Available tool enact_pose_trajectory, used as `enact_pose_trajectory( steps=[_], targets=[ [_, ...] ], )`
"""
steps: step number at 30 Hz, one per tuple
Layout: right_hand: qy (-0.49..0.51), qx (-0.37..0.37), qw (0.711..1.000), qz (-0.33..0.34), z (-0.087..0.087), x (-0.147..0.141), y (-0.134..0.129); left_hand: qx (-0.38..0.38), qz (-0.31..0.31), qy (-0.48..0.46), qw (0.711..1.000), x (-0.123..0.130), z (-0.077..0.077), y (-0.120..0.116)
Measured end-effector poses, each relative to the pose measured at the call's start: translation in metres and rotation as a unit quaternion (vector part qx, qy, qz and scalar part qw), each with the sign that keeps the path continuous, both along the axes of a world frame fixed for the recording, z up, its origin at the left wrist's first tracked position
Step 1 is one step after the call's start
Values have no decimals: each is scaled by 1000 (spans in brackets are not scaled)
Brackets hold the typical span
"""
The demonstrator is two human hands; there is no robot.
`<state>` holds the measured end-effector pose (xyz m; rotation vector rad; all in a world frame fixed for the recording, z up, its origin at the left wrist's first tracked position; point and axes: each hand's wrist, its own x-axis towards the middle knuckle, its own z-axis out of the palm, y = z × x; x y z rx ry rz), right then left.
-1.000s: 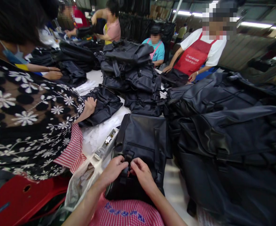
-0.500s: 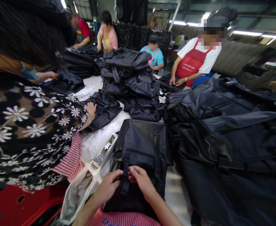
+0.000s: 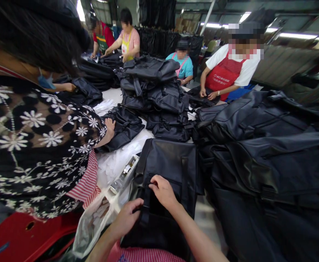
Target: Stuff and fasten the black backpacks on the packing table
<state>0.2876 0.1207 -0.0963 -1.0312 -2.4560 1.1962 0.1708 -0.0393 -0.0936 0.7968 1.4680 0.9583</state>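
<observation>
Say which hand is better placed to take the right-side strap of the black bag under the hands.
Probably the right hand: it is over the middle of the bag, nearer the right-side strap. The left hand is lower, by the bag's left side, and would likely cross the right.

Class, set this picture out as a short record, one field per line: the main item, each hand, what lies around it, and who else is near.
Main item: black bag, lying in front of the wearer
Left hand: at the bag's left part, near a strap; grip unclear
Right hand: over the bag, farther up than the left, fingers curled; grip unclear
Beyond: stacked bags
Right side: large pile of black bags
Left side: co-worker's hand on another bag
Farther back: person in red apron
</observation>
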Motion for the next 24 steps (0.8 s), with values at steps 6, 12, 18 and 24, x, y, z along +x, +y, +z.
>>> enact_pose_trajectory(
  steps=[6,12,18,24],
  targets=[
    [-54,105,985,124,11,-2,10,-15,31,-69,997,-1,-9,5],
    [-51,176,975,124,24,-13,21,-42,67,-128,989,-2,-7,14],
    [-70,194,975,80,33,-27,67,-60,83,-158,982,-5,0,19],
    [-66,204,976,-24,32,-43,121,-67,69,-185,978,-5,0,18]
  ],
)
